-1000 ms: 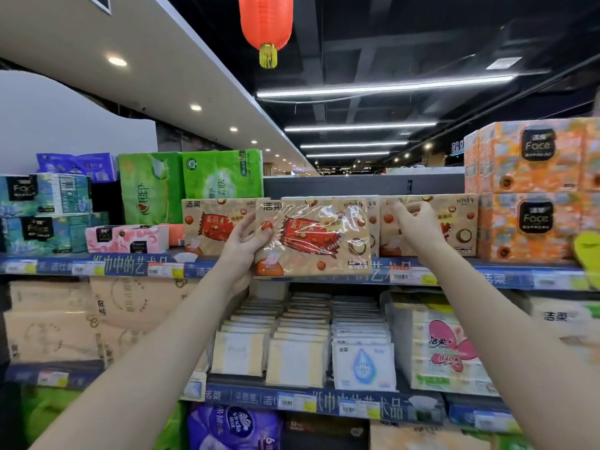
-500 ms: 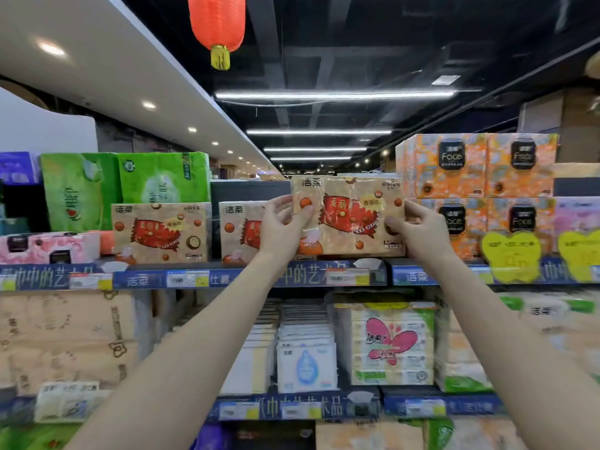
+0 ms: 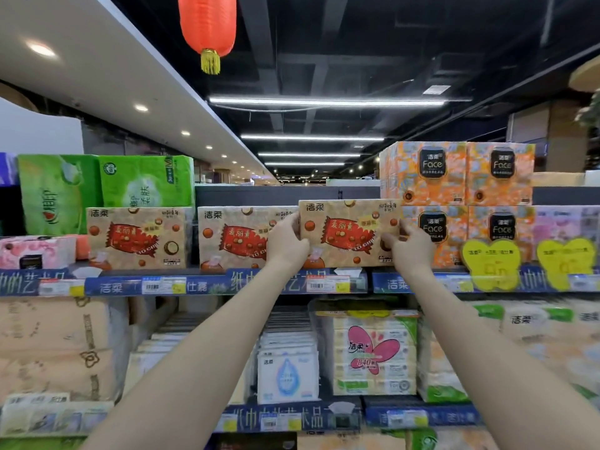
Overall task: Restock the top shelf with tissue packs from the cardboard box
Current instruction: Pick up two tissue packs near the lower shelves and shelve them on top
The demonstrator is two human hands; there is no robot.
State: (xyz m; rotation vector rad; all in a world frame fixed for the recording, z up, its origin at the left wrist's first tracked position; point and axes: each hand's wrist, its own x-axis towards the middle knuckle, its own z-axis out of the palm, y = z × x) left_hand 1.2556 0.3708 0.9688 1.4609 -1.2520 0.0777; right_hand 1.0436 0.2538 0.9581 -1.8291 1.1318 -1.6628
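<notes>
Three tan tissue packs with a red candy-wrapper print stand in a row on the top shelf (image 3: pixel 207 284). One of them, the tissue pack (image 3: pixel 349 233) on the right, is being held by both hands. It stands upright with its printed face forward and its bottom edge level with the shelf's front lip; I cannot tell whether its weight is fully on the shelf. The left hand (image 3: pixel 285 243) grips its left edge with curled fingers (image 3: pixel 293 222), and the right hand (image 3: pixel 410 248) grips the right edge the same way.

The held pack's left side covers the right end of the middle pack (image 3: pixel 237 238), which stands slightly behind it. The third pack (image 3: pixel 136 237) stands a little apart to the left. Just to the right, four orange packs (image 3: pixel 431 172) are stacked two high and two wide, touching or nearly touching the held pack — a tight fit on that side.

Two yellow butterfly-shaped tags (image 3: pixel 490 261) hang on the shelf edge below the orange stack. At far left are two green packs (image 3: pixel 146 180) and one low pink pack (image 3: pixel 35 251). A red lantern (image 3: pixel 207 24) hangs overhead. The lower shelf (image 3: pixel 418 417) carries more tissue goods, crossed by both forearms.
</notes>
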